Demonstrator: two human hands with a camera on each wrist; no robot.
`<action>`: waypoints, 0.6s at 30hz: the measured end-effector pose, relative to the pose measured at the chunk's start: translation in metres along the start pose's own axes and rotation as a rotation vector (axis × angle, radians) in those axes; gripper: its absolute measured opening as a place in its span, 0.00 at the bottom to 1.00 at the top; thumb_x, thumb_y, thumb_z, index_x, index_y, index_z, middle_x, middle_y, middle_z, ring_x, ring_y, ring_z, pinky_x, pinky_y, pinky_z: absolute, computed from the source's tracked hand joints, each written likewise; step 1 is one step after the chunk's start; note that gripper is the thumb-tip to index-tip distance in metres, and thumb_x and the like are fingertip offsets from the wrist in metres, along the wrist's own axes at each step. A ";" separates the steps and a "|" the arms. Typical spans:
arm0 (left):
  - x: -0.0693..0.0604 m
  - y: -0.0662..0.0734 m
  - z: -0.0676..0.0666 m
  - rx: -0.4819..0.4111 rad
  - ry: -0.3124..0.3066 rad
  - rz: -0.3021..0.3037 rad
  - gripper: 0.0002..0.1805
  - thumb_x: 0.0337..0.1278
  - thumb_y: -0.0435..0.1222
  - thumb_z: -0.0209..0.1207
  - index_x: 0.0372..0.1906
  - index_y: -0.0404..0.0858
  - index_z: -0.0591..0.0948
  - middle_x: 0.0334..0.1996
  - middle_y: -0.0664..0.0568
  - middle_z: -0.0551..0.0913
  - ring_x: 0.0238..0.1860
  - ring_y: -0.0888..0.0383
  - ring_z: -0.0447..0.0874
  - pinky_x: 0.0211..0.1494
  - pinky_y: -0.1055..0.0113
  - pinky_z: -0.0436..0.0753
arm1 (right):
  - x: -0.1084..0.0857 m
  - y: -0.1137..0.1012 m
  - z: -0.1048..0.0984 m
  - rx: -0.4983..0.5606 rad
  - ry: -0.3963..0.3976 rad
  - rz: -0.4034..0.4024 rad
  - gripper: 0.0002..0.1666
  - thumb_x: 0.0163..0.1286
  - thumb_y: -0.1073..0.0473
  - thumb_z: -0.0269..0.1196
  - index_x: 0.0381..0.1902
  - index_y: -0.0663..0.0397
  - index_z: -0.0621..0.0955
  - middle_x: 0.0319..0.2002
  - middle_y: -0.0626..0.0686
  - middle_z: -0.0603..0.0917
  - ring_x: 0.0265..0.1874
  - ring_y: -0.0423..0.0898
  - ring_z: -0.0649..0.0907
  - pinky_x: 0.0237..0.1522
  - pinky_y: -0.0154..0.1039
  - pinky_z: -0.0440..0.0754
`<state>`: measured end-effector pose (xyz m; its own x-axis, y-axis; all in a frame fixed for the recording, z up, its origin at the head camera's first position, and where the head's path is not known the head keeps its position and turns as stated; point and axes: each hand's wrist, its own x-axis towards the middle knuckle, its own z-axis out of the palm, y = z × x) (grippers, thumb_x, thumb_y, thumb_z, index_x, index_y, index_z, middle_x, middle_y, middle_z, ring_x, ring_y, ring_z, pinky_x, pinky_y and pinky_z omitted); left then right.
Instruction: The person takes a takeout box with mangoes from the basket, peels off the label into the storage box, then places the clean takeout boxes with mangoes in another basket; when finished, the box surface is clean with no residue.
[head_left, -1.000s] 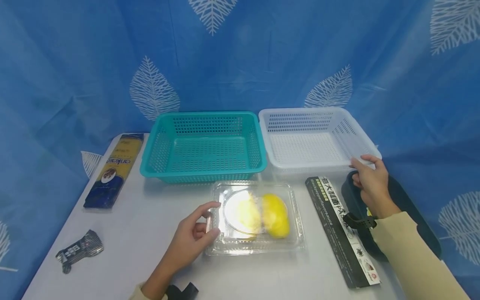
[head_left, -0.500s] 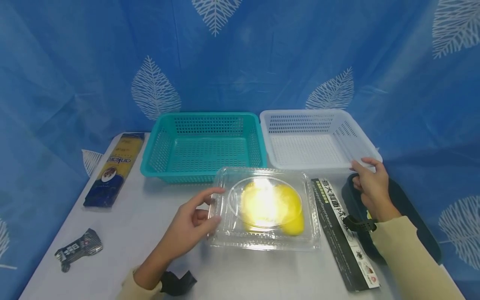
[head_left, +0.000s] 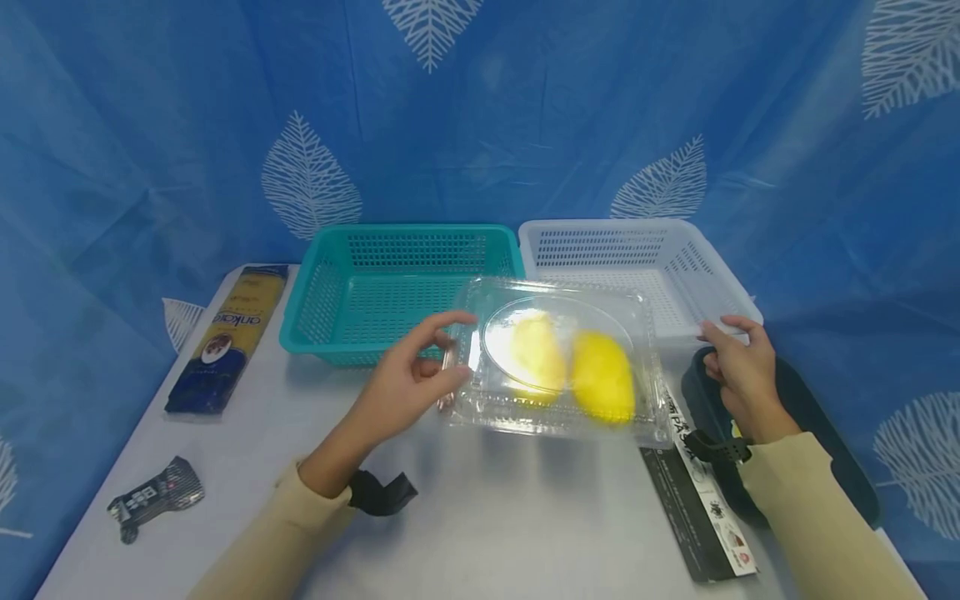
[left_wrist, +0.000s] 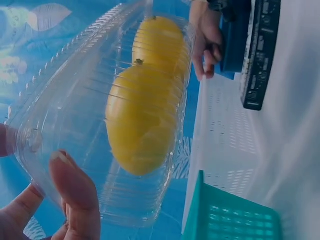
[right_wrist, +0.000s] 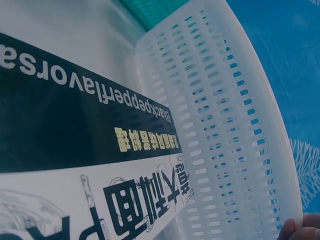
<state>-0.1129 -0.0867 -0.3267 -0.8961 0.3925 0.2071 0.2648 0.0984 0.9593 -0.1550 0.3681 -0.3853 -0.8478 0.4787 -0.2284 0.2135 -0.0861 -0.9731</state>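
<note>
My left hand [head_left: 405, 379] grips the left edge of a clear plastic clamshell box [head_left: 558, 367], thumb on the near side. Two yellow fruits [left_wrist: 142, 120] lie inside it. The box is off the table, in front of the teal basket [head_left: 352, 353] and overlapping the near part of the white basket [head_left: 600, 225] in the head view. My right hand [head_left: 746, 371] pinches the white basket's near right rim between thumb and finger; only its fingertips [right_wrist: 300, 232] show in the right wrist view.
A black-and-white pasta box [head_left: 697, 508] lies beside a dark oval tub [head_left: 825, 450], which the right arm partly covers. At left lie a blue-and-yellow pasta packet [head_left: 228, 342] and a small dark shiny packet [head_left: 157, 497]. A blue curtain [head_left: 487, 125] hangs behind.
My left hand has lifted the clamshell box off the table and carried it forward and to the right, with the fruits shifting inside. The right hand has stayed on the basket rim.
</note>
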 end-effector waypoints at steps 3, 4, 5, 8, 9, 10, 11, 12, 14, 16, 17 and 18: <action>0.016 0.002 0.003 0.011 -0.001 0.007 0.29 0.67 0.34 0.64 0.70 0.55 0.74 0.51 0.43 0.76 0.14 0.54 0.66 0.22 0.67 0.73 | 0.000 0.000 -0.001 0.010 -0.002 -0.002 0.22 0.72 0.53 0.67 0.55 0.37 0.67 0.40 0.48 0.80 0.15 0.39 0.66 0.19 0.34 0.64; 0.021 0.003 0.005 0.013 -0.002 0.005 0.29 0.67 0.35 0.64 0.69 0.56 0.74 0.51 0.45 0.76 0.15 0.52 0.70 0.23 0.66 0.75 | 0.000 0.000 -0.001 0.012 -0.002 -0.004 0.22 0.73 0.53 0.67 0.55 0.38 0.67 0.40 0.48 0.79 0.15 0.39 0.65 0.19 0.34 0.64; 0.026 0.004 0.006 0.013 -0.002 0.001 0.28 0.67 0.35 0.64 0.69 0.57 0.74 0.51 0.45 0.76 0.16 0.51 0.72 0.23 0.64 0.76 | -0.001 0.000 -0.001 0.009 -0.002 -0.006 0.22 0.73 0.53 0.66 0.55 0.37 0.67 0.41 0.49 0.79 0.15 0.39 0.65 0.19 0.34 0.64; 0.043 0.004 0.011 -0.008 -0.007 -0.004 0.27 0.68 0.37 0.63 0.69 0.58 0.74 0.46 0.45 0.76 0.18 0.45 0.75 0.24 0.58 0.78 | -0.003 0.000 -0.003 -0.005 0.004 -0.012 0.21 0.73 0.53 0.66 0.55 0.37 0.67 0.42 0.49 0.78 0.15 0.38 0.65 0.18 0.33 0.64; 0.049 0.004 0.012 -0.013 -0.006 -0.005 0.27 0.69 0.38 0.63 0.69 0.59 0.74 0.43 0.44 0.76 0.19 0.44 0.76 0.24 0.57 0.79 | -0.003 0.000 -0.003 -0.007 0.005 -0.013 0.21 0.73 0.54 0.66 0.55 0.37 0.67 0.42 0.49 0.77 0.15 0.38 0.65 0.18 0.33 0.64; 0.055 0.003 0.014 -0.018 -0.004 -0.005 0.27 0.69 0.38 0.63 0.68 0.59 0.74 0.41 0.44 0.76 0.20 0.44 0.77 0.25 0.55 0.80 | -0.004 0.000 -0.004 -0.008 0.006 -0.012 0.21 0.74 0.54 0.66 0.56 0.37 0.67 0.42 0.49 0.77 0.15 0.38 0.65 0.18 0.33 0.64; 0.061 0.001 0.015 -0.026 -0.003 -0.002 0.26 0.69 0.38 0.63 0.68 0.60 0.74 0.39 0.43 0.75 0.20 0.43 0.77 0.26 0.53 0.81 | -0.005 0.000 -0.004 -0.012 0.007 -0.012 0.21 0.74 0.54 0.66 0.56 0.37 0.67 0.42 0.49 0.78 0.15 0.38 0.65 0.18 0.33 0.64; 0.068 0.000 0.017 -0.029 0.000 0.001 0.26 0.69 0.38 0.62 0.68 0.60 0.74 0.37 0.42 0.75 0.20 0.43 0.77 0.27 0.53 0.82 | -0.005 0.001 -0.004 -0.009 0.009 -0.009 0.21 0.74 0.54 0.66 0.56 0.37 0.67 0.41 0.49 0.78 0.14 0.38 0.65 0.17 0.33 0.64; 0.080 -0.002 0.020 -0.034 0.012 -0.005 0.25 0.70 0.40 0.62 0.67 0.61 0.74 0.37 0.42 0.76 0.21 0.43 0.78 0.29 0.50 0.84 | -0.005 0.000 -0.002 -0.008 0.011 -0.004 0.21 0.74 0.54 0.66 0.55 0.37 0.67 0.40 0.48 0.79 0.14 0.38 0.65 0.17 0.33 0.64; 0.092 -0.005 0.022 -0.039 0.029 -0.012 0.24 0.70 0.40 0.61 0.67 0.61 0.74 0.37 0.42 0.77 0.22 0.42 0.79 0.31 0.49 0.85 | -0.004 0.000 0.000 -0.011 0.005 0.002 0.20 0.74 0.54 0.65 0.55 0.37 0.67 0.40 0.48 0.79 0.14 0.38 0.66 0.17 0.33 0.64; 0.097 -0.006 0.023 -0.042 0.039 -0.019 0.24 0.70 0.40 0.61 0.67 0.61 0.74 0.38 0.42 0.77 0.22 0.41 0.79 0.31 0.50 0.85 | -0.004 0.000 0.001 -0.017 0.000 0.002 0.20 0.74 0.54 0.65 0.55 0.37 0.67 0.40 0.48 0.79 0.14 0.38 0.66 0.18 0.33 0.65; 0.103 -0.008 0.024 -0.040 0.054 -0.033 0.24 0.69 0.41 0.61 0.67 0.61 0.74 0.38 0.42 0.77 0.22 0.41 0.79 0.31 0.51 0.85 | -0.003 0.000 0.003 -0.018 -0.006 0.006 0.20 0.74 0.54 0.65 0.55 0.37 0.67 0.40 0.47 0.79 0.14 0.38 0.66 0.18 0.33 0.65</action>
<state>-0.1989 -0.0253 -0.3173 -0.9223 0.3398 0.1839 0.2209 0.0735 0.9725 -0.1537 0.3643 -0.3847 -0.8495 0.4725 -0.2348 0.2278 -0.0730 -0.9710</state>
